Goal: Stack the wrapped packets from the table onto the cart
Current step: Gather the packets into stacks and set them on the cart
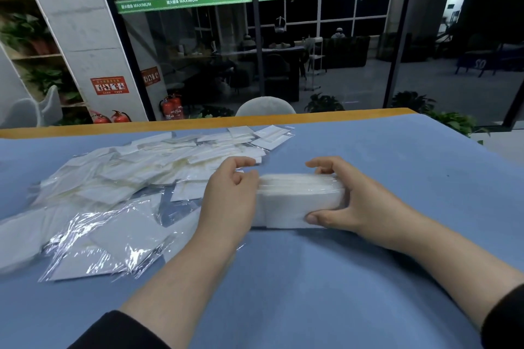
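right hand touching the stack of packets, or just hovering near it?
Touching. The head view shows the right hand gripping the stack of packets at its right end, thumb on the near face and fingers curled over the far top edge.

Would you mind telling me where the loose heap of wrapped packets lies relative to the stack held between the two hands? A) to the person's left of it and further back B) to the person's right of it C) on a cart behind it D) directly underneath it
A: the loose packets spread over the blue table left of and beyond the stack, which the left hand and right hand grip at its ends.
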{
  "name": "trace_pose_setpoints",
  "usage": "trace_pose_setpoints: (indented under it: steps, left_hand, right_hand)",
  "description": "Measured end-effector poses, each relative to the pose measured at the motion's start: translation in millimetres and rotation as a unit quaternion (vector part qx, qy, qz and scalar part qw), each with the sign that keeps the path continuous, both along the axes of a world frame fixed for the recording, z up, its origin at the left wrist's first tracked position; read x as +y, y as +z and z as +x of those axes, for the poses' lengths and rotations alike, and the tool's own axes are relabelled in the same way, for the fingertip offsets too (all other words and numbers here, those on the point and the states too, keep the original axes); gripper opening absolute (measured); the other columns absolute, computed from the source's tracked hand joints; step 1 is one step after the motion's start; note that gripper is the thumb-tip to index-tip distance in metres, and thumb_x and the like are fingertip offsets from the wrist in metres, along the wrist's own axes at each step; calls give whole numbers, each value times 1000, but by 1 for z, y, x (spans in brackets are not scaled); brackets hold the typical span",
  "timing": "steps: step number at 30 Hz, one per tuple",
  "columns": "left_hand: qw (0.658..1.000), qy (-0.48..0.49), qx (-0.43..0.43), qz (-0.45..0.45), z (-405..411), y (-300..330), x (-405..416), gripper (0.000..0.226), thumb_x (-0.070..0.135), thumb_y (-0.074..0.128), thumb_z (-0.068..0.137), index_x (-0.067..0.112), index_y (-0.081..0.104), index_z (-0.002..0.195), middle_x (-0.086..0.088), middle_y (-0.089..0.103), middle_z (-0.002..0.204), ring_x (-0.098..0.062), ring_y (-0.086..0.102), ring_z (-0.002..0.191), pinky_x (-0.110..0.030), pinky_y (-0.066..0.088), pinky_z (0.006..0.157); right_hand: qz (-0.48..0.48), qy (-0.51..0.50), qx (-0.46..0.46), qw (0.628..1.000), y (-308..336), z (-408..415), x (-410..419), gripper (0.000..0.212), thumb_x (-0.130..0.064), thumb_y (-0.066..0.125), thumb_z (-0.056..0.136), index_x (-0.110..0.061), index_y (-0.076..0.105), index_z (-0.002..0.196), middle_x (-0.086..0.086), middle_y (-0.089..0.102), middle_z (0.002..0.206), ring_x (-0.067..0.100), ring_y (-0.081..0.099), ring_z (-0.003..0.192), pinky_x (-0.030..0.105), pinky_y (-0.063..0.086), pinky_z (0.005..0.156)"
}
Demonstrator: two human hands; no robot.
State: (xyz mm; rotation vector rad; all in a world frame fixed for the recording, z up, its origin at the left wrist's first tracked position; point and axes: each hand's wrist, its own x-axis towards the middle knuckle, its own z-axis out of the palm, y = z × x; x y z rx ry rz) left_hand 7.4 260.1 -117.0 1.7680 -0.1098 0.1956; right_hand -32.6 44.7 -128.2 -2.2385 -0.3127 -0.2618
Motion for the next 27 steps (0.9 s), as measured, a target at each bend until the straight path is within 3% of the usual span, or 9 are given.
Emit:
trace_pose_setpoints:
  steps: [4,7,11,16,20,24,27]
  left_hand:
    - [997,-64,-29,-22,-8,0,-8,22,40,55,102,24,70,96,13,69,86,9,54,70,-9,40,63]
    - [997,-73,-26,-29,-8,-3,-11,14,39,61,99,28,69,94,10,70,91,-3,59,81,-18,43,70]
    - [997,-72,3,-38,-7,-6,-10,8,39,66,96,32,69,99,13,65,89,-2,58,80,-27,41,70]
    - [996,-89,-15,-18,-9,-6,-13,9,38,62,99,32,69,99,16,66,91,1,57,79,-23,40,71]
    - [998,-66,-14,-16,-9,-5,-11,7,37,64,97,33,67,103,16,65,96,5,58,79,-24,42,70]
    - [994,-86,-15,64,-10,-4,-10,25,42,59,99,22,69,91,8,68,86,-3,56,73,-25,40,65]
    - [991,-112,-2,69,-13,0,-11,24,51,58,98,29,68,100,13,69,99,-4,62,90,-24,45,77]
  right_hand:
    - [33,-9,-23,999,1,-1,5,62,-30,88,74,-54,52,117,-31,56,109,1,58,98,10,45,82]
    - [26,-5,-40,999,1,-3,11,66,-31,90,72,-54,49,119,-39,49,115,-9,53,107,4,39,84]
    - [17,11,23,1000,2,-3,4,75,-41,89,70,-59,40,124,-42,44,120,-10,51,112,9,42,89]
    - [-3,1,14,1000,1,-5,9,67,-31,86,76,-56,44,123,-34,53,110,-4,57,97,9,43,78]
    - [22,21,29,999,1,-4,8,75,-34,86,77,-59,38,129,-34,49,115,-4,56,106,10,45,88]
    - [-22,14,17,1000,3,-4,7,52,-27,79,84,-56,51,117,-20,62,105,4,59,89,14,47,75]
    - [-21,3,0,1000,3,-4,7,40,-23,78,85,-49,57,107,-16,67,95,11,60,81,23,49,72]
